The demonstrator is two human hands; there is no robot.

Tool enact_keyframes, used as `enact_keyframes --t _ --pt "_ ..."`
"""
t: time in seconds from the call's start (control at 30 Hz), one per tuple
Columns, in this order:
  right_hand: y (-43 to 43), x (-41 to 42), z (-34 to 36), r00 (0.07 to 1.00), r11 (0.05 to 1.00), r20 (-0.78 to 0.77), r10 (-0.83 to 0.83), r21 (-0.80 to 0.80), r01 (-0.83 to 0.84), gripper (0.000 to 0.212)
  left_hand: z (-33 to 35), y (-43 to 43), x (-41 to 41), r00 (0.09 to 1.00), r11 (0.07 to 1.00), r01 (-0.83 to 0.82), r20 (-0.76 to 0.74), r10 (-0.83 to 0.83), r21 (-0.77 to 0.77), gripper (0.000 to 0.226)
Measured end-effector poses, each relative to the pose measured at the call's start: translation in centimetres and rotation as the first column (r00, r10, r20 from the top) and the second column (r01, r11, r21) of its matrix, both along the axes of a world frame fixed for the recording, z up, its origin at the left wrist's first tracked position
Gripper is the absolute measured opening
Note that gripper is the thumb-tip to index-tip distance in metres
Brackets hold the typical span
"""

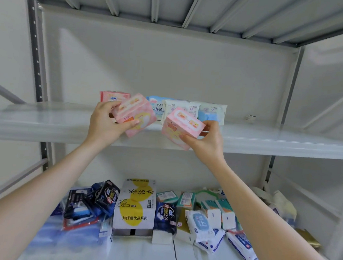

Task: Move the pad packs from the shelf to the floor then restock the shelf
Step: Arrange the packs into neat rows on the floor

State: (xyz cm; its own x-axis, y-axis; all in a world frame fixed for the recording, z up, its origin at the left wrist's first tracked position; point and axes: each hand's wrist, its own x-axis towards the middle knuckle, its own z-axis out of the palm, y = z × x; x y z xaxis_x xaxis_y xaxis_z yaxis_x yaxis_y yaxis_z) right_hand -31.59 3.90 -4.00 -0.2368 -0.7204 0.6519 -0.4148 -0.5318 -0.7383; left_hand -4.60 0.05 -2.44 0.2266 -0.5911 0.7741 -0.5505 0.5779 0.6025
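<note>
My left hand (104,123) grips a pink pad pack (136,113), tilted above the front of the grey metal shelf (45,121). A second pink pad pack (180,128) is held in my right hand (206,141), just over the shelf's front edge. Behind them a row of packs stands on the shelf: another pink pack (110,97), a light blue and white pack (156,106), a white pack (183,107) and a white-and-blue pack (213,113).
The lower shelf (143,251) is crowded: dark blue packs (98,200), a white-and-yellow box (135,204), wet-wipe packs (200,223), green-and-white packs (219,212). A shelf board (175,8) hangs overhead. Uprights (37,51) flank both sides.
</note>
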Motion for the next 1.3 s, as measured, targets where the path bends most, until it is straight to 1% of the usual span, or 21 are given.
enact_keyframes --t 0.17,0.3,0.43,0.57,0.67,0.77,0.93,1.07,1.17,1.3 --pt "2.8 -1.2 -1.2 1.0 0.999 0.001 0.03 0.038 -0.03 0.057 -1.3 4.7 -0.9 1.0 1.0 -0.025 0.012 0.025 0.018 0.078" --pt "5.7 -2.3 -2.7 0.999 0.994 -0.031 0.041 0.098 -0.038 0.058 -3.4 8.7 -1.8 0.999 0.997 -0.034 0.037 0.031 0.072 0.078" --pt "8.9 -3.4 -5.8 0.997 0.984 -0.035 0.074 0.165 -0.067 0.059 -7.0 12.6 -3.0 0.999 0.983 -0.045 0.03 0.04 0.178 0.079" --pt "12.6 -4.5 -9.6 0.994 0.959 -0.059 0.096 0.274 -0.077 0.062 -11.3 16.6 -4.5 1.0 0.959 -0.03 0.007 0.03 0.282 0.07" --pt "15.3 -5.4 -12.5 0.992 0.942 -0.104 0.074 0.333 -0.036 0.055 -14.4 19.0 -5.5 0.999 0.936 -0.028 0.026 0.02 0.35 0.065" --pt "17.8 -6.3 -16.1 0.994 0.92 -0.081 0.078 0.389 -0.041 0.052 -17.6 20.9 -6.0 0.999 0.9 0.015 0.037 -0.035 0.436 0.064" --pt "22.5 -7.3 -22.9 0.996 0.858 -0.075 0.053 0.514 -0.007 0.054 -24.1 24.4 -6.9 0.994 0.82 0.063 0.037 -0.102 0.569 0.067" --pt "26.4 -8.2 -28.5 0.998 0.784 -0.068 0.015 0.619 0.031 0.054 -29.9 27.3 -7.7 0.991 0.743 0.073 0.035 -0.128 0.665 0.071" --pt "29.1 -8.6 -33.1 0.997 0.731 -0.074 0.004 0.681 0.047 0.056 -34.6 29.1 -8.3 0.986 0.676 0.095 0.024 -0.165 0.73 0.07" --pt "32.4 -9.5 -39.0 0.997 0.627 -0.081 0.012 0.777 0.056 0.056 -40.6 31.2 -9.4 0.98 0.589 0.074 0.05 -0.192 0.805 0.069"
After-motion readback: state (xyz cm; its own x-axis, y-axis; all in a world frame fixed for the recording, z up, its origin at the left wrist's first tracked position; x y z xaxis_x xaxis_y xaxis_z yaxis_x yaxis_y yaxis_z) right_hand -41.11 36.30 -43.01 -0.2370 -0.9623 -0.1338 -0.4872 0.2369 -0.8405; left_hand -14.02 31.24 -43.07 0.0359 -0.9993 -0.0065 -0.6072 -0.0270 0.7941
